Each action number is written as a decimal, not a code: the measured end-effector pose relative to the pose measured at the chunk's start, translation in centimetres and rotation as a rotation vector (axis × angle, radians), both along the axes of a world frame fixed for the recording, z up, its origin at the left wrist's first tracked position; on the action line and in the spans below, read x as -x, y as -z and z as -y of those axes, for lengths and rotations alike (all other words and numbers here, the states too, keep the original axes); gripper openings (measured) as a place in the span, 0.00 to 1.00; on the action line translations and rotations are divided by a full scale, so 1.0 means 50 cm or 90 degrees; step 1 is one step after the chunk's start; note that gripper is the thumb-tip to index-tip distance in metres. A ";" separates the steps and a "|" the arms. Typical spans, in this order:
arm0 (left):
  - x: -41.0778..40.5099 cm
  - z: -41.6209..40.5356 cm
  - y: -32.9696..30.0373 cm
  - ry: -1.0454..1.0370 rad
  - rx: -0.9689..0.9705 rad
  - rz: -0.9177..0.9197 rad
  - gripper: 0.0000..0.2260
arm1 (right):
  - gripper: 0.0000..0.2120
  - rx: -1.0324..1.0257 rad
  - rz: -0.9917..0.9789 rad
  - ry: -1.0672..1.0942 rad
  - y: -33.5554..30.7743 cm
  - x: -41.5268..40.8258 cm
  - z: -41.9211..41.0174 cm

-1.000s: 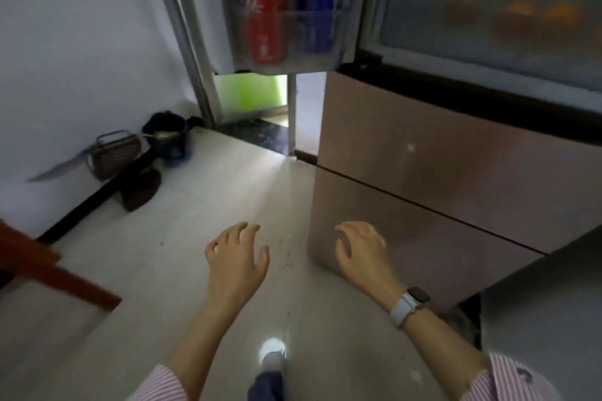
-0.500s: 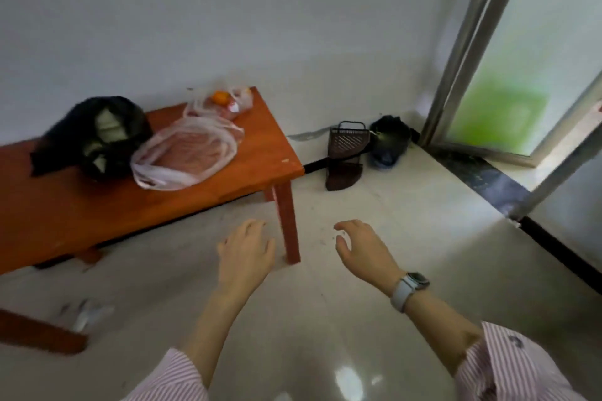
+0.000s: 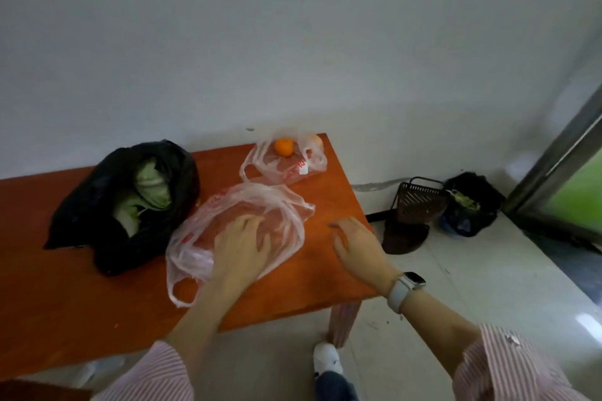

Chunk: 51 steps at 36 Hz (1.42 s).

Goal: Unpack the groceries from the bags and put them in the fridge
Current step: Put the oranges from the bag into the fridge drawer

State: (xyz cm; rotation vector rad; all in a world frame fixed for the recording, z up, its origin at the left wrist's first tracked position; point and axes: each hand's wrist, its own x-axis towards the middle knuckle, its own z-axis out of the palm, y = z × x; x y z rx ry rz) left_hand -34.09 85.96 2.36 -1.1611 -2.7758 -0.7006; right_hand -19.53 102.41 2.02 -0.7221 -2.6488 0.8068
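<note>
While the left hand (image 3: 241, 246) lies spread on the near clear bag (image 3: 228, 231) — right hand (image 3: 355, 242) spread, empty — pinch a handle, then lift.

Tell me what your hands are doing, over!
Left hand open on clear bag. Right hand open, empty, over table. Nothing in the way.

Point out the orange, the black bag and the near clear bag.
orange (image 3: 283, 147): head view, middle of its skin.
black bag (image 3: 94, 205): head view, its left side.
near clear bag (image 3: 195, 234): head view, left part, beside left hand (image 3: 242, 246).
</note>
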 end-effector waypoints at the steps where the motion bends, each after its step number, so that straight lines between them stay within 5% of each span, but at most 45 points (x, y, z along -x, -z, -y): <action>1: 0.032 -0.028 0.003 0.007 -0.008 -0.026 0.14 | 0.14 0.000 -0.016 -0.004 0.002 0.038 -0.034; 11: 0.336 -0.300 0.007 -0.042 -0.027 -0.015 0.16 | 0.17 0.010 -0.120 -0.067 -0.003 0.407 -0.285; 17: 0.465 -0.401 0.033 -0.017 -0.020 -0.055 0.19 | 0.21 -0.127 0.014 -0.189 0.068 0.572 -0.363; 21: 0.549 -0.476 0.086 0.021 0.029 -0.010 0.21 | 0.25 -0.210 0.165 -0.150 0.142 0.629 -0.420; 29: 0.667 -0.590 0.246 0.089 0.180 0.125 0.25 | 0.28 -0.090 0.273 -0.093 0.262 0.706 -0.556; 38: 0.686 -0.612 0.299 0.100 -0.115 0.232 0.15 | 0.28 0.205 0.109 -0.082 0.260 0.719 -0.608; 44: 0.700 -0.579 0.328 0.008 -0.113 0.287 0.03 | 0.16 0.345 0.043 -0.088 0.258 0.695 -0.570; 51: 0.692 -0.550 0.341 -0.031 -0.018 0.203 0.02 | 0.08 0.380 -0.009 0.134 0.277 0.696 -0.584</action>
